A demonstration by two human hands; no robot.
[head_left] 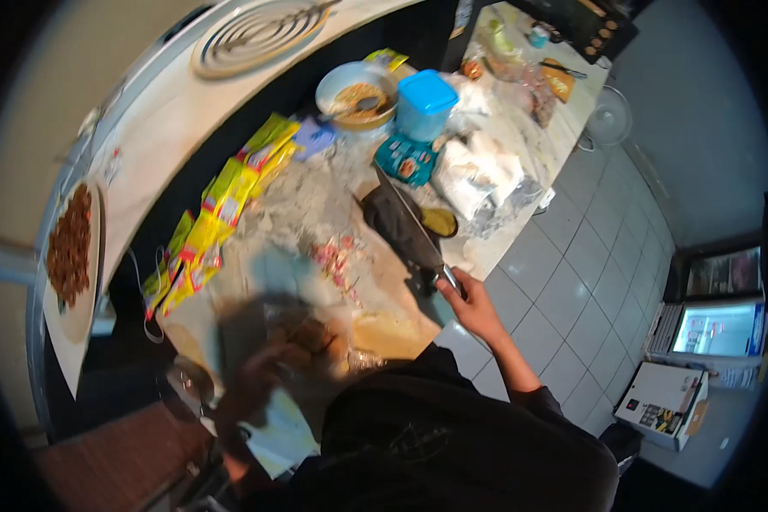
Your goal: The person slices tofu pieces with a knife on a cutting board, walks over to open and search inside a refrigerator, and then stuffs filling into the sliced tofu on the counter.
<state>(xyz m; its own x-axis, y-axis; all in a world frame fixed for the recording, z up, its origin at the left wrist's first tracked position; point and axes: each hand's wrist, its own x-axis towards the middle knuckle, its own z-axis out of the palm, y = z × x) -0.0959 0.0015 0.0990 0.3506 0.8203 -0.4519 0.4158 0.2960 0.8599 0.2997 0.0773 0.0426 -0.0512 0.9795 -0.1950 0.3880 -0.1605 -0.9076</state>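
Along the right edge of the desk [540, 149], a person's right hand [474, 309] grasps a knife [418, 224] by its handle, blade angled toward the far end, seemingly to keep it away from the body. Near the close left corner, the left hand [260, 367] shows blurred beside brown, rounded items [320, 337]; whether it grips anything cannot be told. Chopped pinkish pieces [337, 260] lie mid-desk, probably for easy reach. Yellow packets [229, 194] line the left edge, perhaps sparing working room. Farther up, a bowl [341, 77] holds tan food [354, 94] and a spoon [368, 103], beside a blue-lidded tub [420, 122], contents unclear.
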